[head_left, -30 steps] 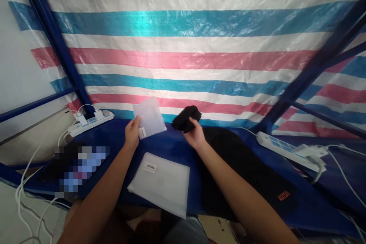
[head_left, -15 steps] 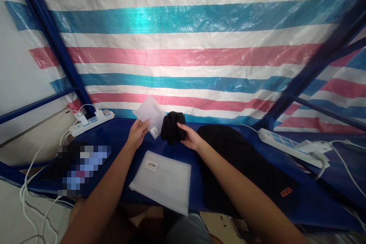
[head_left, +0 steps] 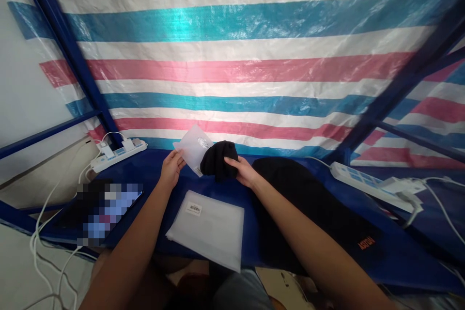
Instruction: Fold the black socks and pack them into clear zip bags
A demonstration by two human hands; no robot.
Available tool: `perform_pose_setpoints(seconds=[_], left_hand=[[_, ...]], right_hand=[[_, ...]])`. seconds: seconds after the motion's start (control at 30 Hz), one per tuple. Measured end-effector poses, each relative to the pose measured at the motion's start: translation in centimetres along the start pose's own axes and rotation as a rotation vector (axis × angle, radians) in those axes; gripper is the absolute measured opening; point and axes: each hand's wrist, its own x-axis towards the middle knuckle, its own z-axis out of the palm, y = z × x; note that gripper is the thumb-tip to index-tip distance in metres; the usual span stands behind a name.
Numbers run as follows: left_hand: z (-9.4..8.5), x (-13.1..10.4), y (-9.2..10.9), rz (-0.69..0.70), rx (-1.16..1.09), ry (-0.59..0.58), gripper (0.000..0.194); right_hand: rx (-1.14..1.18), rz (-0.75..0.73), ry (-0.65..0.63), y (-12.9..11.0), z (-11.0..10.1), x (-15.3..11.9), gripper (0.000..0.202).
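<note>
Fingers of the left hand (head_left: 172, 167) pinch one edge of a small frosty plastic bag (head_left: 194, 145), likely so its flat face is free. Fingers of the right hand (head_left: 246, 171) squeeze a soft black cloth bundle (head_left: 218, 161), maybe so it won't come loose. The bundle is at four o'clock from the small bag and hides part of it. I cannot tell if anything is inside. At six o'clock from the bundle, a bigger frosty white plastic bag (head_left: 212, 232) lies flat on the blue bench (head_left: 134, 167).
</note>
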Motion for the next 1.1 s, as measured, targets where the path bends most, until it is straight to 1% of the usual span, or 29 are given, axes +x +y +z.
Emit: perform_pose_setpoints(seconds=[0.1,0.17,0.23,0.3,0.33,0.37,0.43,0.53,0.6,0.67,0.77,0.8,0.83,0.9,0.97,1.03,1.1], left_hand=[[0.1,0.1,0.2,0.129,-0.024,-0.011,0.037],[0.2,0.1,0.4,0.254,0.002,0.054,0.038],[0.3,-0.1,0.7,0.399,0.085,0.142,0.037],[0.5,-0.6,1.0,0.506,0.203,0.196,0.034],[0.7,-1.0,1.1,0.527,0.264,0.196,0.031],[1.0,-1.4,1.3,0.524,0.312,0.175,0.028],[1.5,-2.4,1.4,0.473,0.352,0.095,0.021],[2.3,-3.6,1.3,0.395,0.37,-0.075,0.014],[2.5,-4.0,1.2,0.381,0.44,-0.18,0.013],[2.6,-4.2,1.2,0.383,0.516,-0.255,0.018],[2.6,-4.4,1.4,0.374,0.521,-0.287,0.034],[2.6,-4.5,1.5,0.374,0.526,-0.303,0.036],[2.7,-4.6,1.6,0.383,0.548,-0.328,0.033],[2.7,-4.7,1.8,0.428,0.642,-0.386,0.021],[2.7,-4.7,1.9,0.479,0.727,-0.408,0.015],[2.6,-4.7,1.9,0.491,0.717,-0.373,0.017],[2.5,-4.3,1.9,0.462,0.606,-0.276,0.016]], right_hand=[[-0.238,-0.17,-0.016,0.0,0.1,0.1,0.043],[-0.44,-0.349,0.0,-0.2,0.3,0.1,0.041],[-0.637,-0.531,0.015,-0.6,0.4,-0.1,0.039],[-0.795,-0.651,-0.006,-0.9,0.6,-0.5,0.042],[-0.857,-0.677,-0.034,-1.0,0.7,-0.7,0.047],[-0.91,-0.685,-0.069,-1.0,0.7,-0.9,0.053],[-0.995,-0.679,-0.139,-0.9,0.9,-1.3,0.064],[-1.064,-0.681,-0.189,-0.6,0.9,-1.4,0.079],[-1.084,-0.69,-0.192,-0.4,0.8,-1.2,0.083],[-1.115,-0.686,-0.211,-0.2,0.6,-1.0,0.084],[-1.187,-0.677,-0.239,0.1,0.3,-0.7,0.086],[-1.21,-0.676,-0.242,0.2,0.2,-0.6,0.087],[-1.23,-0.676,-0.241,0.4,0.1,-0.5,0.086],[-1.255,-0.676,-0.241,0.6,0.1,-0.4,0.086],[-1.259,-0.674,-0.243,0.7,0.1,-0.3,0.086],[-1.248,-0.667,-0.224,0.6,0.1,-0.3,0.086],[-1.232,-0.658,-0.193,0.4,0.1,-0.4,0.087]])
